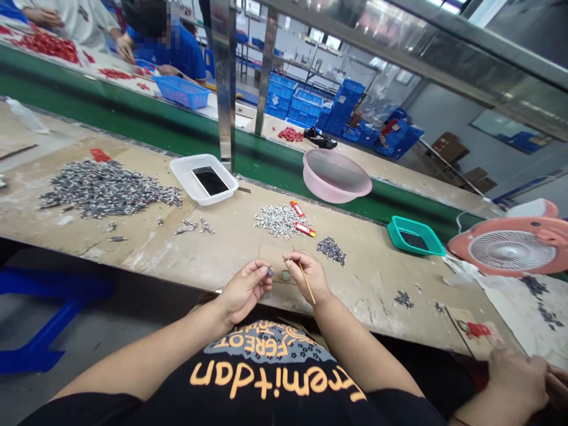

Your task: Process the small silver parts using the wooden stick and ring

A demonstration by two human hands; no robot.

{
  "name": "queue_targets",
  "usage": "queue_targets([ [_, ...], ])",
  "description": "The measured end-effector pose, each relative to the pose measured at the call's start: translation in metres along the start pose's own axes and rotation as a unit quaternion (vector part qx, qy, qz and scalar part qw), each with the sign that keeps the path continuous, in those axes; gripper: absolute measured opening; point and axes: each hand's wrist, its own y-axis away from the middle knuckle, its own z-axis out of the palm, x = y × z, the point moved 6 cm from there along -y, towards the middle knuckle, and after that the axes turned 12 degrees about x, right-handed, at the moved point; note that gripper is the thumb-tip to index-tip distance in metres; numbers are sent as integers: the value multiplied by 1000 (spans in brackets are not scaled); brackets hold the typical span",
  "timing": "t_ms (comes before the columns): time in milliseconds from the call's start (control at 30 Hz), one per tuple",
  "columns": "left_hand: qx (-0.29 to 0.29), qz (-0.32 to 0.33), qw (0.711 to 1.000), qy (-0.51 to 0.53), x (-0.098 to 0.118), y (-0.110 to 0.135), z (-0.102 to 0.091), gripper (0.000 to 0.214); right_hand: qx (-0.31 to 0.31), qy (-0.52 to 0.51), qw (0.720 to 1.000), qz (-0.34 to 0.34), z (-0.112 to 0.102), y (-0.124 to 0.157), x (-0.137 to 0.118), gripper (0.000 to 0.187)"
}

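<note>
My left hand (245, 288) is closed in a pinch on a small grey metal part (270, 271) at the near edge of the workbench (222, 254). My right hand (309, 273) is closed on a thin wooden stick (306, 282) that slants down toward my wrist. Its tip points at the small part between the two hands. A small round ring (285, 276) lies on the bench between my hands. Just beyond them sit a pile of silver parts (277, 219), two red-and-white pieces (300, 218) and a little heap of dark parts (332, 249).
A large heap of grey parts (104, 189) lies at the left. A white tray (184, 170) holds a phone (210, 180). A pink bowl (336, 175), a teal tray (415, 235) and a pink fan (515, 244) stand right. Another person's hand (517, 381) is at bottom right; people work beyond the green conveyor (133, 121).
</note>
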Motion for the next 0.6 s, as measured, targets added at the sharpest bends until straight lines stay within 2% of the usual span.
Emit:
queue_targets([
  [133, 12, 30, 999, -5, -4, 2, 4, 16, 30, -79, 994, 70, -4, 18, 5, 8],
  [267, 26, 63, 997, -31, -5, 5, 8, 18, 43, -169, 972, 156, 0, 34, 13, 8],
  [433, 40, 116, 989, -82, -4, 9, 12, 19, 51, -215, 955, 198, 3, 43, 12, 14],
  [600, 33, 145, 982, -117, -5, 11, 15, 18, 54, -223, 951, 210, 4, 46, 8, 16],
])
